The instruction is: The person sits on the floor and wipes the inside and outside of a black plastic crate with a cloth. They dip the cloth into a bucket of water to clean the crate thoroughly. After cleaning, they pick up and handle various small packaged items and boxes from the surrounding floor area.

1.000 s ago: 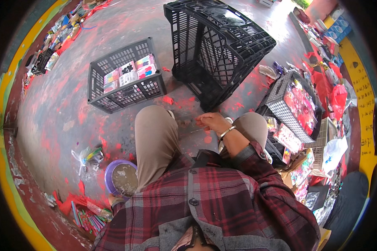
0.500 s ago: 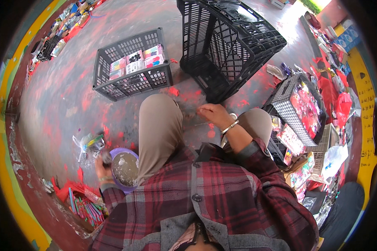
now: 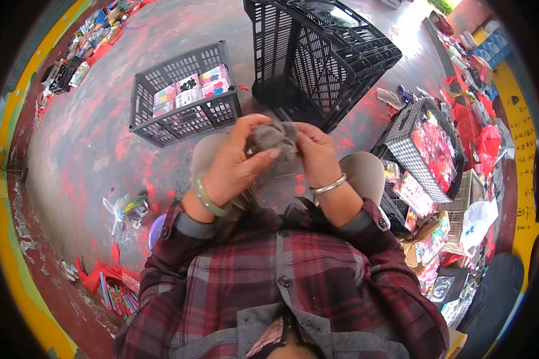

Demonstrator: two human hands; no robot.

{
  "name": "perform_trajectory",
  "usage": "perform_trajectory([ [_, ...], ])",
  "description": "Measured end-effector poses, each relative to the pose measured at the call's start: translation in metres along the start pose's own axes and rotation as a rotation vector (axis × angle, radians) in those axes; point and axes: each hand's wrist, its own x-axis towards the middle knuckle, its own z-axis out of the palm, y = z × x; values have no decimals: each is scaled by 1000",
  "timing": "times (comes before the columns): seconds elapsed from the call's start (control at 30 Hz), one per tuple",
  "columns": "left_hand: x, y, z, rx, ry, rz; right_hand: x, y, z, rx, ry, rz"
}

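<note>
My left hand [image 3: 229, 172], with a pale green bangle at its wrist, grips a crumpled grey rag [image 3: 273, 139] above my knees. From the other side my right hand [image 3: 319, 157], with a silver bangle, pinches the rag's edge. Just beyond the rag a large black plastic crate [image 3: 268, 51] lies with its opening partly toward me. Past my left knee sits a dark grey slatted crate [image 3: 179, 130] holding several small packs [image 3: 188, 97] with colourful fronts. A purple basin [image 3: 156, 232] stands by my left side, mostly hidden behind my sleeve.
On my right are a checkered box [image 3: 414, 149] full of pink and red packets, a beige basket [image 3: 454, 230] and heaped packages. Clear plastic bags [image 3: 132, 208] and red scraps lie on the left floor. Sundry goods line the far left wall [image 3: 99, 33].
My left hand has risen from beside the purple basin to the middle, bringing the grey rag. My right hand has come to meet it and taken hold of the rag.
</note>
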Motion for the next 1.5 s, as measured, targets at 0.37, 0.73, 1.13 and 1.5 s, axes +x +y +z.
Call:
perform_trajectory([
  [0.37,24,-67,13,-72,157,-287,0,7,-64,-411,163,-414],
  [0.73,24,-70,41,-466,158,-481,-4,0,-88,130,257,-176],
  [1.13,109,-69,54,48,-98,-348,15,0,-141,167,506,-188],
  [1.5,178,-111,86,297,-200,80,90,31,-173,409,457,30],
])
